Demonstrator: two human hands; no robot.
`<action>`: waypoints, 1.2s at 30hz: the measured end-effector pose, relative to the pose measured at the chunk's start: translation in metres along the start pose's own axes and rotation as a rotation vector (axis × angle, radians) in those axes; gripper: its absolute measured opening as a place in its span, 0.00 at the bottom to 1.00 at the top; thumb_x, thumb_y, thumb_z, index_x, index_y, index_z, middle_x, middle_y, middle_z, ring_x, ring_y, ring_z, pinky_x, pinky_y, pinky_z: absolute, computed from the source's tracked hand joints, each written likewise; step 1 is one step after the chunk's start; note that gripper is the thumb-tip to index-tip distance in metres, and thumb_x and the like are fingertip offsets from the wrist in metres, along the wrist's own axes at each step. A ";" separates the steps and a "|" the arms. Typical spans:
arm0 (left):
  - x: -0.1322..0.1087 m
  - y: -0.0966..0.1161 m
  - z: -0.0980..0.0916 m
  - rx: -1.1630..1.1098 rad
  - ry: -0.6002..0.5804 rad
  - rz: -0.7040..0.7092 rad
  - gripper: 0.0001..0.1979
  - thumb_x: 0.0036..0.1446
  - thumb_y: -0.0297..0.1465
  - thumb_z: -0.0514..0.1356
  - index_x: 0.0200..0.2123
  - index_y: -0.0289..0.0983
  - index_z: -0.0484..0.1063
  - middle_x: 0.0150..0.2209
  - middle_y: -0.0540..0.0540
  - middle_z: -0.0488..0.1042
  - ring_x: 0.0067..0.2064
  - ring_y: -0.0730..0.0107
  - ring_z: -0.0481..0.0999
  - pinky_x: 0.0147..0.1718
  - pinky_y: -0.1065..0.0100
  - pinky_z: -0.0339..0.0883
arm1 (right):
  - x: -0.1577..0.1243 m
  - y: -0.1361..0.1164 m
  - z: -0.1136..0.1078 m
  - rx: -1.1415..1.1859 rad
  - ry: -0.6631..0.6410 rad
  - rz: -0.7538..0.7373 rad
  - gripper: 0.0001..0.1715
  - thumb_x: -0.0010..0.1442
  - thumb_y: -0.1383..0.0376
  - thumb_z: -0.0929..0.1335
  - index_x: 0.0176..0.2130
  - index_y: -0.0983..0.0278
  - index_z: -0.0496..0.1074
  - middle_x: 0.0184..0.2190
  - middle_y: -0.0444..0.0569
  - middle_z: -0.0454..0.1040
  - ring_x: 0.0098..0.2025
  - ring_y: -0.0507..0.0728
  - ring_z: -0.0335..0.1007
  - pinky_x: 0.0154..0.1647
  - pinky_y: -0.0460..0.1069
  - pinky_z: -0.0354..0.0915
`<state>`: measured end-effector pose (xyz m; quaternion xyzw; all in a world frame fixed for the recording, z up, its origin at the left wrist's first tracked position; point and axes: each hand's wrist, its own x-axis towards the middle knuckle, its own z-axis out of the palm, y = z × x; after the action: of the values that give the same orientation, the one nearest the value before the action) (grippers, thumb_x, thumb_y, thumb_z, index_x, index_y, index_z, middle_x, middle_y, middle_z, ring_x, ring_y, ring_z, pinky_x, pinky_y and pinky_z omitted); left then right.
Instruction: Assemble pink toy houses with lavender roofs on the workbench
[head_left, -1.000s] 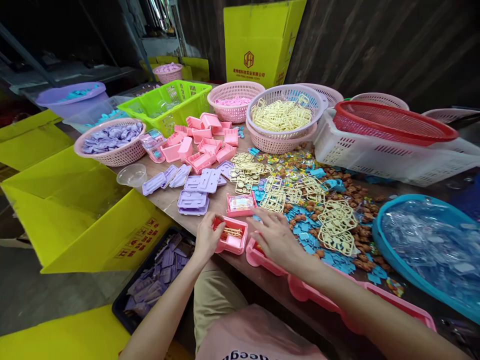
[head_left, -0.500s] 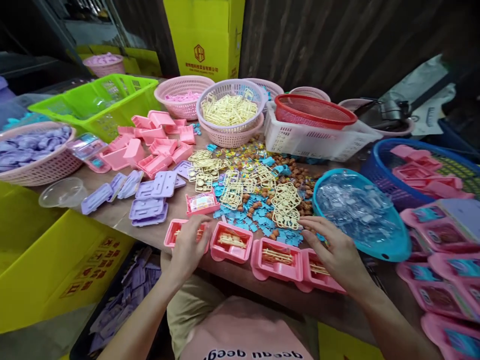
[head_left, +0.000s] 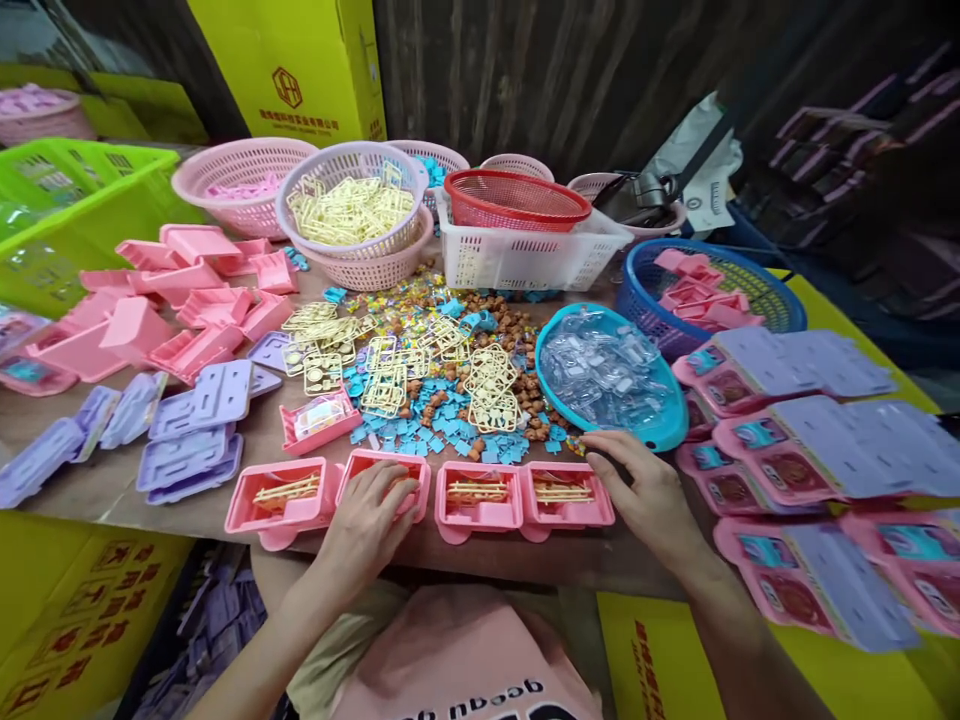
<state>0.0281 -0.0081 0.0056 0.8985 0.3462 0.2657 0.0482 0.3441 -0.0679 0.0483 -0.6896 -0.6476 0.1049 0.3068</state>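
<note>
- Head view: four pink boxes stood in a row along the table's near edge (head_left: 420,562), set as two close pairs with a narrow gap between. They were the leftmost box (head_left: 309,510), the second box (head_left: 425,492), the third box (head_left: 480,514) and the right-end box (head_left: 564,515).
- Left hand (head_left: 369,522) lay palm down over the second box, fingers bent across its opening; whether they pinched anything inside, I could not tell.
- Right hand (head_left: 646,492) was half open, thumb and forefinger spread at the outer end of the right-end box, with nothing visible in its grasp; whether the thumb touched the wall was unclear.
- Handling, as I judged it: the boxes looked like light, stiff, smooth plastic, apt to slide if bumped and not very fragile. Their end walls seemed the best hold, since fingers there would clear the loose cream sticks (head_left: 480,490) lying inside.
- Direction: every box had its open face up and its long axis running left to right, roughly along the edge; the leftmost was turned slightly. Rounded lobes jutted toward the person. The visible sticks lay mostly lengthwise.
- Beyond the row were blue pieces (head_left: 442,438) and cream frames (head_left: 491,385).
</note>
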 end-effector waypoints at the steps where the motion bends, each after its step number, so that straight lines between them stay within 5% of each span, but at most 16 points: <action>1: 0.001 0.002 0.000 0.005 0.011 0.009 0.08 0.60 0.28 0.51 0.41 0.37 0.67 0.40 0.42 0.73 0.45 0.61 0.71 0.41 0.60 0.68 | -0.003 0.002 -0.001 0.001 0.003 0.013 0.13 0.61 0.60 0.61 0.40 0.62 0.71 0.40 0.51 0.74 0.44 0.57 0.70 0.46 0.54 0.65; 8: 0.019 0.036 0.014 -0.061 -0.002 0.111 0.10 0.59 0.29 0.52 0.44 0.37 0.68 0.45 0.40 0.72 0.50 0.58 0.69 0.46 0.57 0.66 | -0.022 0.010 0.003 -0.013 -0.031 0.072 0.14 0.62 0.61 0.60 0.40 0.63 0.71 0.40 0.51 0.74 0.43 0.57 0.70 0.44 0.53 0.66; 16: 0.038 0.073 0.054 -0.017 -0.237 0.314 0.26 0.56 0.38 0.56 0.57 0.39 0.59 0.59 0.38 0.61 0.60 0.53 0.60 0.55 0.50 0.55 | -0.049 0.004 -0.002 -0.121 -0.034 0.034 0.13 0.63 0.64 0.59 0.42 0.62 0.71 0.40 0.50 0.73 0.44 0.57 0.68 0.46 0.53 0.64; 24: 0.037 0.072 0.070 0.031 -0.227 0.348 0.24 0.55 0.38 0.57 0.54 0.40 0.62 0.57 0.38 0.64 0.57 0.52 0.64 0.53 0.50 0.59 | 0.013 0.065 -0.015 -0.323 0.156 0.219 0.17 0.58 0.67 0.62 0.47 0.63 0.70 0.44 0.53 0.71 0.48 0.60 0.66 0.51 0.56 0.61; 30: 0.122 0.084 0.064 -0.002 -0.237 0.247 0.23 0.56 0.31 0.56 0.55 0.36 0.61 0.53 0.39 0.67 0.56 0.57 0.65 0.54 0.55 0.58 | 0.073 0.099 -0.010 -0.355 0.070 0.217 0.31 0.51 0.68 0.69 0.55 0.62 0.64 0.51 0.55 0.65 0.53 0.61 0.61 0.53 0.55 0.59; 33: 0.178 0.091 0.078 0.043 -0.297 0.148 0.24 0.56 0.30 0.56 0.57 0.35 0.59 0.54 0.38 0.66 0.56 0.58 0.64 0.55 0.58 0.56 | 0.089 0.105 -0.006 -0.334 0.000 0.175 0.36 0.46 0.69 0.72 0.55 0.59 0.65 0.55 0.55 0.62 0.56 0.63 0.59 0.54 0.57 0.59; 36: 0.218 0.094 0.102 0.094 -0.329 0.076 0.28 0.55 0.32 0.58 0.58 0.33 0.56 0.57 0.35 0.63 0.59 0.53 0.60 0.57 0.53 0.52 | 0.095 0.108 -0.004 -0.298 -0.041 0.125 0.31 0.46 0.71 0.72 0.50 0.59 0.70 0.52 0.54 0.67 0.56 0.62 0.60 0.54 0.56 0.59</action>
<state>0.2710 0.0722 0.0407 0.9434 0.3116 0.1004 0.0522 0.4491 0.0247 0.0150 -0.7642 -0.6178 0.0407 0.1808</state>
